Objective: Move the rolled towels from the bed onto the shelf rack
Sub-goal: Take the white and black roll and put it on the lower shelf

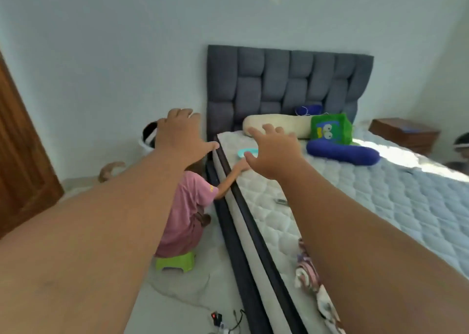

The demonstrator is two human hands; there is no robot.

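Both my arms stretch forward over the bed's left side. My left hand (181,134) hovers with fingers spread, holding nothing, above the floor beside the bed. My right hand (272,153) is also spread and empty, above the quilted white mattress (368,206). A patterned pink-and-white cloth (308,272) lies on the mattress edge, partly hidden under my right forearm; whether it is a rolled towel I cannot tell. No shelf rack is in view.
A child in a pink shirt (187,206) squats on a green stool (175,261) beside the bed, reaching onto the mattress. A cream bolster (276,125), green cushion (330,129) and blue pillow (342,152) lie near the grey headboard (279,79). Cables and a power strip (218,319) lie on the floor. A wooden door (20,161) stands left.
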